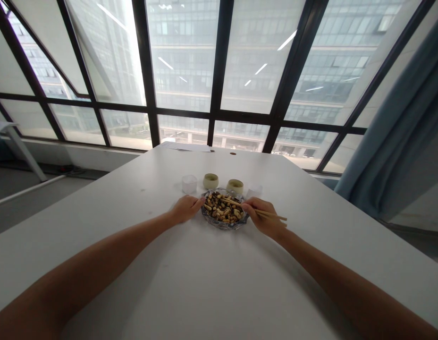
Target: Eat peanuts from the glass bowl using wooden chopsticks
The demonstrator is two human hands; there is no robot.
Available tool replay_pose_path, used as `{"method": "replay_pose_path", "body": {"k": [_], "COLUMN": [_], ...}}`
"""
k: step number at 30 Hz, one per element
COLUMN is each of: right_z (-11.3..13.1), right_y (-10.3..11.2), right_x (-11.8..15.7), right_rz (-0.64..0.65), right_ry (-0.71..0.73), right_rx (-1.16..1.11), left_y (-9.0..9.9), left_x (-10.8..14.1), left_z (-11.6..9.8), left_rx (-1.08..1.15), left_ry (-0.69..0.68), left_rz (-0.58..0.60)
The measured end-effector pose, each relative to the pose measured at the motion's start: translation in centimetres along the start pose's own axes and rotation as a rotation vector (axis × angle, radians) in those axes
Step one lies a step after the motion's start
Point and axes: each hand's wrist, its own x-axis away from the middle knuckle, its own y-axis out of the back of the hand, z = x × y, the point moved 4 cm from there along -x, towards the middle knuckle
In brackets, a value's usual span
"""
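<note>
A clear, wavy-rimmed bowl (224, 226) stands on the table, filled with a mix of peanuts in the shell (226, 215) and dark seeds. At its left edge, my left hand (185, 208) is closed on the rim, thumb on top. My right hand (263, 215) is closed around a pair of wooden chopsticks (270, 215), above the bowl's right side. Their tips reach in among the peanuts. Whether a nut sits between the tips is too small to tell.
Behind the bowl stand two pale green cups (211, 181) side by side. A clear square container (189, 184) is left of them, and another clear container (254, 190) is partly behind my right hand. White paper (190, 147) lies at the white table's far edge, near windows. A blue curtain (389, 132) hangs right.
</note>
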Motion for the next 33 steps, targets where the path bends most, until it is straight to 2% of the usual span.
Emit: {"method": "replay_pose_path", "body": {"k": [5, 10, 19, 24, 29, 33], "right_z": [-0.1, 0.0, -1.2, -2.5, -4.5, -5.4], "right_y": [-0.6, -0.1, 0.8, 0.7, -0.5, -1.2], "right_x": [-0.3, 0.0, 0.2, 0.5, 1.1, 1.5], "right_rz": [0.01, -0.073, -0.324, -0.381, -0.406, -0.408], "right_ry": [0.062, 0.016, -0.239, -0.338, -0.464, -0.497], "right_rx": [0.068, 0.066, -0.326, -0.441, -0.598, -0.65], "left_y": [-0.2, -0.1, 0.1, 0.0, 0.3, 0.4], "left_x": [-0.2, -0.2, -0.1, -0.2, -0.3, -0.3], "left_z": [0.3, 0.3, 0.1, 0.2, 0.0, -0.2], "left_rx": [-0.005, 0.03, 0.05, 0.052, 0.064, 0.063], "left_ry": [-0.02, -0.038, -0.027, -0.028, -0.036, -0.023], "left_rz": [-0.005, -0.036, -0.053, -0.031, -0.026, -0.018]}}
